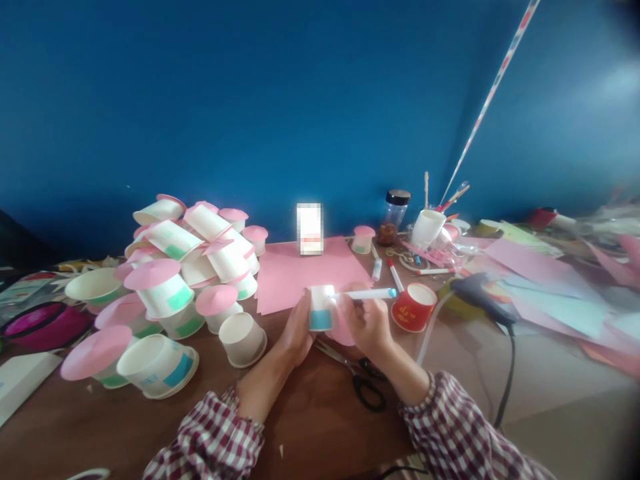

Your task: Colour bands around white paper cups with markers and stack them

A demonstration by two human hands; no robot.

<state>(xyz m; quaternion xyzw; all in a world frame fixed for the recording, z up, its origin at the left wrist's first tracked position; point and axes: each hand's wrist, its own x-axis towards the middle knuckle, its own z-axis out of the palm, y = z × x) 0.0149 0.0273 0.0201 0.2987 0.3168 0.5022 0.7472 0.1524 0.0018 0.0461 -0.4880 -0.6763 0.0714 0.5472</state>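
Observation:
My left hand (299,327) is closed round the left side of a white paper cup (321,310) with a blue patch. In my right hand (367,325) is a white marker (370,293) with a light blue end pointing right. Its other end reaches to the cup's upper right side; whether the tip touches cannot be made out. A pink paper piece (343,328) shows between the cup and my right hand. Below my hands lie scissors (367,390) with black handles. Pink paper sheets (280,280) spread on the table behind the cup.
Paper cups with pink paper tops (165,287) are heaped at the left. A red paper cup (414,307), a glue gun (483,297) with its cord, and loose coloured paper (530,267) lie to the right. A lidded jar (393,217) stands near the blue wall (300,100).

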